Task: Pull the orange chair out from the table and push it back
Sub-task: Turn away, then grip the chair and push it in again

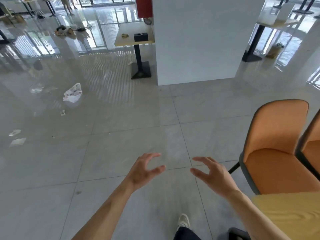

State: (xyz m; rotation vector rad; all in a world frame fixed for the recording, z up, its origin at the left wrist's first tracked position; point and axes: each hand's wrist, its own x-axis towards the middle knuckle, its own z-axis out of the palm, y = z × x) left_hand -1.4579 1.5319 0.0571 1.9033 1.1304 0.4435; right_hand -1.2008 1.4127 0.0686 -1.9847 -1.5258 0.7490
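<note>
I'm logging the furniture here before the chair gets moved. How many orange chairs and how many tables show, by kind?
Orange chairs: 2, one whole and one cut by the right edge.
Tables clearly seen: 3, near wooden, middle, far right.
Total: 5

Both bare forearms reach forward from the lower edge of the view, converging slightly. The left hand is held out with fingers spread and curled, thumb apart, grasping nothing. The right hand mirrors it just beside, fingers loosely curled and thumb apart, likewise empty. The two hands are apart, thumbs facing each other.
</note>
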